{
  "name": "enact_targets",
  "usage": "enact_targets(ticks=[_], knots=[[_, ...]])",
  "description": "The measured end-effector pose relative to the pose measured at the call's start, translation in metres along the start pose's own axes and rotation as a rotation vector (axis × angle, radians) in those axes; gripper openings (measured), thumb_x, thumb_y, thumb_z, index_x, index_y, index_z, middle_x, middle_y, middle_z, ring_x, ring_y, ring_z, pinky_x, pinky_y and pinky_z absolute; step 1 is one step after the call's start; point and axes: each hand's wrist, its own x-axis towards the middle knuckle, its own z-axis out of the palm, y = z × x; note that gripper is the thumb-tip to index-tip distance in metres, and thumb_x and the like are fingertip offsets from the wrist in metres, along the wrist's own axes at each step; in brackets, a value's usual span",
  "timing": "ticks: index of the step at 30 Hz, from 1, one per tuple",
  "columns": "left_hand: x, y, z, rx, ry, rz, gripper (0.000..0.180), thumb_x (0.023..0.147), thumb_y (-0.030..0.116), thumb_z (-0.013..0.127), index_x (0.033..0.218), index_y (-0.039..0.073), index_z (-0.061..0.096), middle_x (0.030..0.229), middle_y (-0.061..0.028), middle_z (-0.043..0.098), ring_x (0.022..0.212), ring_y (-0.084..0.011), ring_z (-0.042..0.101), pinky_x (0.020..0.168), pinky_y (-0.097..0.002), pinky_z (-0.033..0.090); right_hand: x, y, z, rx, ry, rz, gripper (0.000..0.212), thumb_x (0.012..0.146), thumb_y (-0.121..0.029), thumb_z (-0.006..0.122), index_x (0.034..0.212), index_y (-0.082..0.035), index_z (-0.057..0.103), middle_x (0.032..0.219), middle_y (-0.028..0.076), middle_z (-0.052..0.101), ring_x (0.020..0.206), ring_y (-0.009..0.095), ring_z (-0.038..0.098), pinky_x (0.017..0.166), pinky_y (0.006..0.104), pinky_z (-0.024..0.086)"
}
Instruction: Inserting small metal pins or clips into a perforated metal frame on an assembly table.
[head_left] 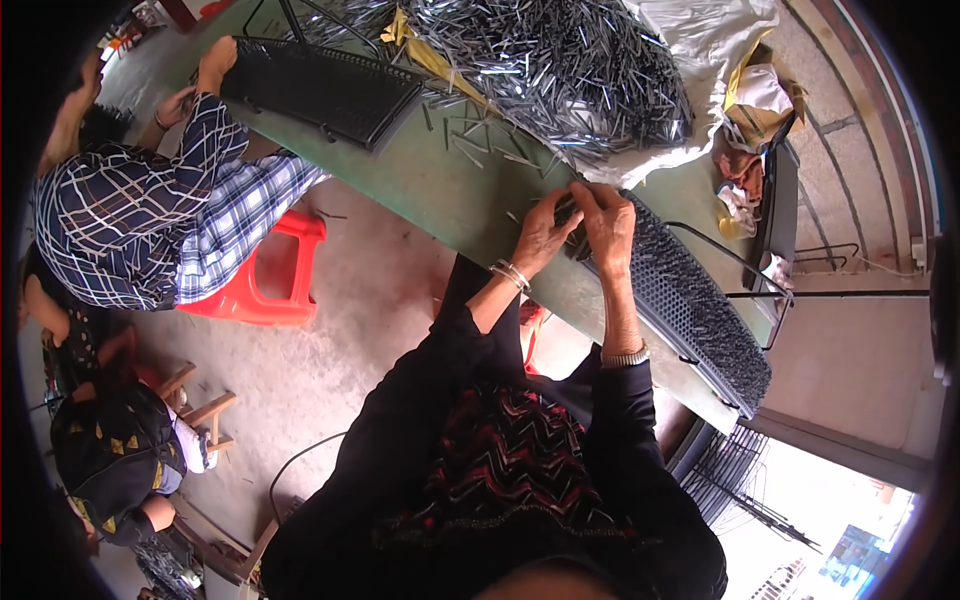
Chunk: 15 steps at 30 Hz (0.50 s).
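My left hand [543, 236] and my right hand [608, 222] meet at the far left end of a long black perforated panel [655, 275]. Fingers of both are bent in and pressed together at the tips; whatever they pinch is too small or hidden to make out. Short dark pieces stand densely over the panel's right side, while bare holes show along its near left side. Just beyond my hands, a large heap of thin, shiny dark strips [570, 70] lies on a white plastic sack [705, 60]. Several loose strips [480, 135] are scattered on the green table [410, 190].
A wire frame [735, 262] stands over the panel's right side. At the left, another person in a checked shirt [135, 220] touches a second black panel [310, 88], seated on a red stool [290, 275]. Another person [115, 455] is farther left. Crumpled packaging [760, 95] lies at the right.
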Motion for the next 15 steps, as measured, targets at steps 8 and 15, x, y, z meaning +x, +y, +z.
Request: enact_targets(ticks=[8,15], knots=[[0.002,0.009,-0.002,0.030,0.036,-0.055,0.033,0.082,0.020,0.070,0.103,0.000,0.055,0.085,-0.0049,0.061,0.076,-0.0146,0.056,0.072,-0.0297,0.046,0.018,-0.013,-0.010,-0.193,0.204,-0.191,0.023,0.083,-0.020,0.065,0.091,0.001,0.068,0.076,0.012,0.068,0.067,0.013,0.060,0.063,0.0288,0.046],[0.018,0.028,-0.008,-0.320,0.046,-0.355,0.016,0.084,0.017,0.068,0.079,0.012,0.054,0.068,0.0084,0.050,0.059,-0.0018,0.041,0.054,-0.0199,0.036,0.022,-0.012,-0.022,-0.195,0.254,-0.068,0.019,0.084,-0.020,0.063,0.088,-0.002,0.068,0.073,0.015,0.065,0.063,0.024,0.062,0.062,0.0330,0.047]])
